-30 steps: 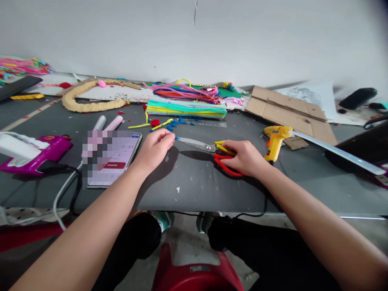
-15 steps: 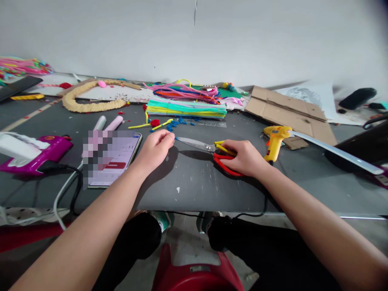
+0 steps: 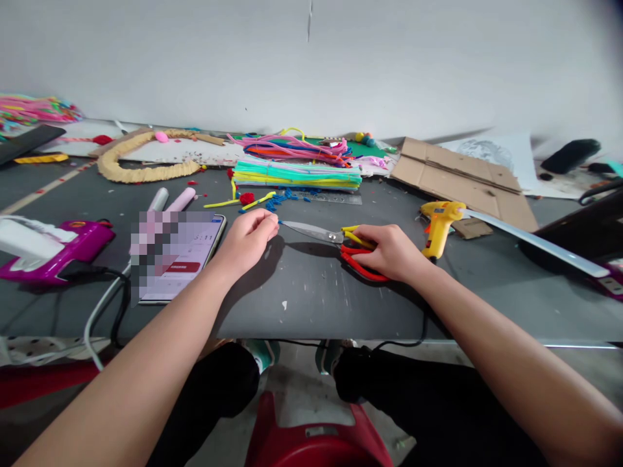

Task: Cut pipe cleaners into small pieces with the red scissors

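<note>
My right hand [image 3: 389, 250] is wrapped around the handles of a pair of scissors [image 3: 314, 231], red below with yellow showing above. Their silver blades point left and look closed or nearly so. At the blade tips, my left hand [image 3: 250, 237] is closed in a pinch, thumb against fingers. A tiny blue bit shows between these fingertips and the scissors, apparently a piece of blue pipe cleaner; most of it is hidden. Just behind my left hand lie short blue pieces [image 3: 287, 196], a red fuzzy ball [image 3: 247, 198] and a yellow pipe cleaner [image 3: 259, 201].
Bundled pipe cleaners [image 3: 296, 176] lie behind a clear ruler [image 3: 335, 198]. A yellow glue gun [image 3: 442, 224] and cardboard [image 3: 462, 178] are right. Left are a phone [image 3: 195, 253], a purple power strip [image 3: 90, 250] with cables, and a paper-wrapped curved form [image 3: 146, 172].
The whole view has shifted very slightly. Both hands and the scissors keep nearly the same pose.
</note>
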`<move>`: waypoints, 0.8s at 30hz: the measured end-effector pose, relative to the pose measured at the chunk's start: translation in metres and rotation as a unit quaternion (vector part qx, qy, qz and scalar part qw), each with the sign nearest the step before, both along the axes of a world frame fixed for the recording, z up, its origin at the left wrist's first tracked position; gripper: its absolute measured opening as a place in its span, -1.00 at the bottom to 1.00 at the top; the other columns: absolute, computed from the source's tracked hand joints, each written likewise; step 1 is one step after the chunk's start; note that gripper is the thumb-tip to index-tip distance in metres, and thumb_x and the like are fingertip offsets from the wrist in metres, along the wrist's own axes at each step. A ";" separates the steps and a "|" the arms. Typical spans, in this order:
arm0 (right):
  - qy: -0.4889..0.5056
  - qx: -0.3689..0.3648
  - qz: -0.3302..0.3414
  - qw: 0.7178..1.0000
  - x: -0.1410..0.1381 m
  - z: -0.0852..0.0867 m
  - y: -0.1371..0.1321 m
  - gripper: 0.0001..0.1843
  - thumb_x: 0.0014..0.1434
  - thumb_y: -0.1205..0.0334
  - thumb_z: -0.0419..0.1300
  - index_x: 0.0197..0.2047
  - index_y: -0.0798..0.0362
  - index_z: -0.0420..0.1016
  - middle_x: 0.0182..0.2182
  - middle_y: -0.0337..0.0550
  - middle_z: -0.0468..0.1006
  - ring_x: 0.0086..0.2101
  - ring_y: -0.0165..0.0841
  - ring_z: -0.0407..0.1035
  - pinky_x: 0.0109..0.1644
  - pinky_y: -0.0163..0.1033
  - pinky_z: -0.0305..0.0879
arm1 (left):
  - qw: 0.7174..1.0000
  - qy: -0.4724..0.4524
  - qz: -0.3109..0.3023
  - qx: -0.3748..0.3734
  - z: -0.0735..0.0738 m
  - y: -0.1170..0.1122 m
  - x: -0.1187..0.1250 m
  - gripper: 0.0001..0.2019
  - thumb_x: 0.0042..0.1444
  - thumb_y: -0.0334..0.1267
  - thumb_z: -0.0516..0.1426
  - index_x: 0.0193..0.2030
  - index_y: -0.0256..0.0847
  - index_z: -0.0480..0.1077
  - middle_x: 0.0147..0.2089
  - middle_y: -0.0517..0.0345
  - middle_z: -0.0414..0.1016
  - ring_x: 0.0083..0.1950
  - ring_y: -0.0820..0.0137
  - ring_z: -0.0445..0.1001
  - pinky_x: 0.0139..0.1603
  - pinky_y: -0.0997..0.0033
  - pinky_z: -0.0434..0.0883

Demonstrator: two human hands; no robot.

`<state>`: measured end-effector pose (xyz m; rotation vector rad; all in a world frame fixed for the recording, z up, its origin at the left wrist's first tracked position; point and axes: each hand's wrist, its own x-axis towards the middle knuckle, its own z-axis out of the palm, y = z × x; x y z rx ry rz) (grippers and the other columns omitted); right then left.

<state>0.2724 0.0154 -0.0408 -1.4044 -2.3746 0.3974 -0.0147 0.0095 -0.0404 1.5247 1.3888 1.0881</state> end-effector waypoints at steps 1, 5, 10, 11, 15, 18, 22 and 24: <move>-0.001 -0.001 0.003 1.000 0.000 0.000 0.000 -0.69 0.10 0.00 0.22 -0.46 0.01 0.25 -0.57 -0.31 0.24 -0.49 -0.43 0.01 -0.37 -0.28 -0.04 | 1.000 -0.002 0.000 -0.001 0.000 0.000 0.000 -0.74 0.23 -0.12 0.09 -0.43 -0.21 0.26 -0.51 0.27 0.18 -0.49 0.52 0.11 -0.47 0.41 0.04; 0.012 0.000 -0.005 1.000 0.001 0.000 0.000 -0.65 0.12 -0.05 0.22 -0.46 0.02 0.26 -0.56 -0.30 0.27 -0.48 -0.43 0.04 -0.37 -0.28 -0.03 | 1.000 -0.008 0.000 -0.001 -0.001 0.002 -0.001 -0.74 0.23 -0.12 0.08 -0.42 -0.21 0.28 -0.50 0.26 0.19 -0.49 0.52 0.11 -0.48 0.41 0.04; 0.032 0.007 -0.029 0.999 -0.002 -0.001 -0.004 -0.64 0.12 -0.12 0.21 -0.38 0.01 0.35 -0.53 -0.28 0.36 -0.48 -0.43 0.11 -0.37 -0.29 0.01 | 1.000 -0.013 0.004 0.000 -0.002 0.002 -0.001 -0.76 0.22 -0.14 0.08 -0.42 -0.21 0.27 -0.51 0.27 0.17 -0.49 0.52 0.10 -0.49 0.42 0.03; 0.027 0.010 -0.027 0.999 -0.002 -0.001 -0.005 -0.65 0.11 -0.11 0.22 -0.38 0.00 0.35 -0.53 -0.28 0.37 -0.48 -0.43 0.11 -0.37 -0.29 0.01 | 1.000 -0.012 0.004 0.001 -0.003 0.002 -0.001 -0.75 0.22 -0.14 0.07 -0.44 -0.20 0.24 -0.51 0.27 0.16 -0.50 0.52 0.10 -0.49 0.42 0.02; 0.007 0.017 -0.021 1.000 -0.003 0.000 -0.006 -0.68 0.09 -0.08 0.23 -0.40 0.00 0.34 -0.53 -0.28 0.37 -0.50 -0.43 0.08 -0.38 -0.29 0.01 | 1.000 -0.001 0.000 0.001 -0.003 0.002 -0.002 -0.70 0.24 -0.12 0.05 -0.48 -0.19 0.17 -0.52 0.29 0.11 -0.52 0.53 0.05 -0.51 0.41 -0.01; 0.004 0.015 -0.019 1.000 -0.003 0.002 -0.005 -0.68 0.10 -0.08 0.22 -0.41 0.00 0.35 -0.53 -0.27 0.38 -0.50 -0.43 0.08 -0.38 -0.29 0.01 | 1.000 0.001 0.000 0.003 -0.004 0.002 -0.002 -0.70 0.25 -0.11 0.05 -0.46 -0.19 0.18 -0.52 0.29 0.11 -0.51 0.53 0.06 -0.51 0.42 0.00; -0.003 0.011 -0.019 1.000 -0.004 0.003 -0.005 -0.70 0.09 -0.06 0.23 -0.40 0.00 0.37 -0.51 -0.27 0.41 -0.49 -0.43 0.09 -0.38 -0.29 0.01 | 1.000 0.006 0.004 0.002 -0.003 0.001 -0.001 -0.71 0.25 -0.09 0.06 -0.43 -0.19 0.23 -0.49 0.26 0.18 -0.49 0.52 0.11 -0.50 0.43 0.04; -0.003 0.012 -0.021 1.000 -0.004 0.002 -0.005 -0.71 0.08 -0.05 0.24 -0.39 0.00 0.39 -0.50 -0.27 0.42 -0.49 -0.43 0.11 -0.37 -0.29 0.01 | 1.000 0.006 0.005 0.002 -0.002 0.001 0.000 -0.71 0.24 -0.09 0.07 -0.43 -0.19 0.22 -0.49 0.26 0.17 -0.49 0.52 0.11 -0.51 0.44 0.04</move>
